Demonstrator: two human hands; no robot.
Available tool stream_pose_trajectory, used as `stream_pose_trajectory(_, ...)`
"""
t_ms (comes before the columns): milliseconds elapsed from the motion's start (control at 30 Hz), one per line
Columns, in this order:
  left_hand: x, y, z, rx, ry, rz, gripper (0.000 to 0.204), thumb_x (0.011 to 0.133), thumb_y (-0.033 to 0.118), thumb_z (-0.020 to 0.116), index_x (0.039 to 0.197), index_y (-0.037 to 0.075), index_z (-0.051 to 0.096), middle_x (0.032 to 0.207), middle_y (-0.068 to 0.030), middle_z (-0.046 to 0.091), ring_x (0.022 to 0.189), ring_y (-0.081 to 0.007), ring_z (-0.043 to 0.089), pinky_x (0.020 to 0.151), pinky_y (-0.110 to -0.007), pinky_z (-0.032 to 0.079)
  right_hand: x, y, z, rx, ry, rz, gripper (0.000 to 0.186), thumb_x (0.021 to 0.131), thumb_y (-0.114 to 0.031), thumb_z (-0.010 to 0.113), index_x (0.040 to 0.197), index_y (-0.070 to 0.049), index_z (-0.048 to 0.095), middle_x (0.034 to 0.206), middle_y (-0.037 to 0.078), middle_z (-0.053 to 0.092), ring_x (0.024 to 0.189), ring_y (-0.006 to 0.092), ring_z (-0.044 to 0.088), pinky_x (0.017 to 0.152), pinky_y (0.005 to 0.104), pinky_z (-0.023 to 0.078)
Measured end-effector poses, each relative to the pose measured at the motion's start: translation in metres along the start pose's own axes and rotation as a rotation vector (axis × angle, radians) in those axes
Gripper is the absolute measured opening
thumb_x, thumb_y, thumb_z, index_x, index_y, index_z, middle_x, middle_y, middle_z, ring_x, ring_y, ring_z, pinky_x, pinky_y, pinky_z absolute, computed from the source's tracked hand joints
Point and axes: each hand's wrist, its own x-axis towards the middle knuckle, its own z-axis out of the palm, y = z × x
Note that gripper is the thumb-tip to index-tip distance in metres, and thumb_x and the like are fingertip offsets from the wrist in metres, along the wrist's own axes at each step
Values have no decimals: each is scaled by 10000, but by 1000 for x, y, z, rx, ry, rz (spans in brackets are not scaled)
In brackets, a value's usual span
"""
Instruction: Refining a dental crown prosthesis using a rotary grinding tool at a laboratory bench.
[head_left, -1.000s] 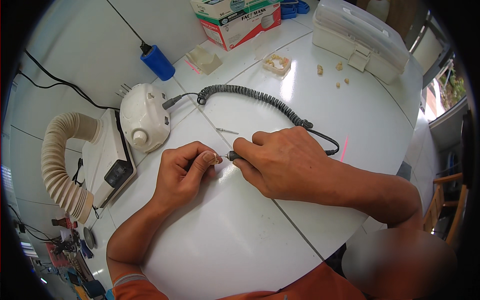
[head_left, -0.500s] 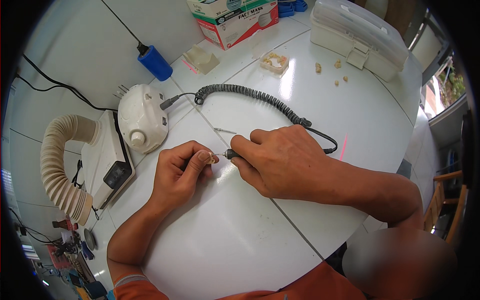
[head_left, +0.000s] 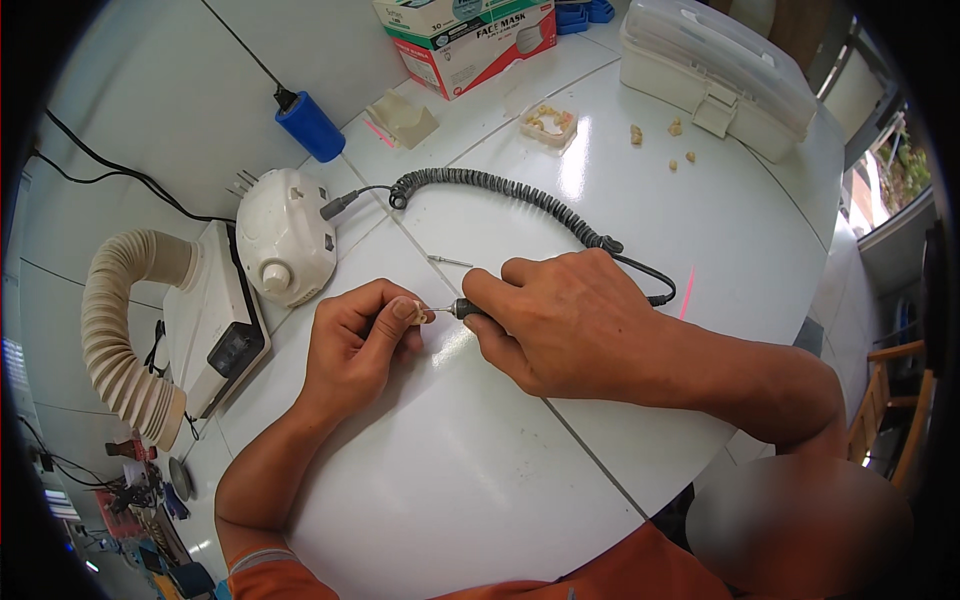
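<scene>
My left hand (head_left: 355, 345) pinches a small cream, tooth-coloured dental piece (head_left: 421, 316) between thumb and fingers; the fingertips cover much of it. Closed around a dark rotary handpiece (head_left: 464, 308), my right hand (head_left: 572, 325) points its thin metal bur (head_left: 438, 309) leftward at that piece. The bur's tip is at the piece, but whether they touch is too small to tell. A loose metal bur (head_left: 450, 261) lies on the white tiled table just beyond the hands. From behind my right hand, the black coiled cord (head_left: 500, 180) runs to a white control unit (head_left: 287, 240) with a knob.
At left stands a white dust-suction box (head_left: 205, 310) with a ribbed hose (head_left: 105, 300). Farther back are a blue cylinder (head_left: 310, 127), a mask box (head_left: 480, 45), a small tray of tooth-like pieces (head_left: 549, 127), several loose pieces (head_left: 637, 135) and a clear-lidded case (head_left: 715, 70).
</scene>
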Motion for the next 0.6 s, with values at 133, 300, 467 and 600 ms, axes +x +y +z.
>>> stream_pose_trajectory(133, 1, 2, -3, -74, -8, -46, 297, 1173, 205, 605, 1044, -19, 753, 821, -8, 687, 720, -59, 585, 657, -233, 475, 0, 0, -1, -16, -4, -13, 229, 1027, -257, 679, 1021, -29, 697, 718, 156, 707, 580, 347, 715, 521, 467, 537)
stream_pose_trajectory(300, 1, 1, -1, -55, -8, -32, 300, 1175, 213, 604, 1048, -13, 756, 807, -4, 677, 705, -57, 571, 641, -234, 463, -1, -2, 0, -37, 4, -14, 238, 1029, -266, 688, 1015, -29, 703, 717, 154, 705, 572, 345, 709, 519, 461, 535)
stream_pose_trajectory(467, -1, -3, 0, 7, -16, 1, 291, 1167, 213, 620, 1043, -11, 760, 780, 3, 675, 698, -46, 557, 613, -231, 429, -1, -1, 2, -34, 1, -39, 221, 1028, -249, 697, 1006, -29, 699, 731, 156, 706, 592, 338, 717, 511, 460, 527)
stream_pose_trajectory(600, 1, -1, -2, 41, -23, 8, 326, 1179, 244, 598, 1038, -7, 751, 837, -5, 697, 722, -46, 592, 643, -217, 459, -1, -3, 4, -59, 4, -50, 187, 1022, -205, 692, 997, -21, 691, 754, 176, 708, 605, 339, 724, 503, 456, 523)
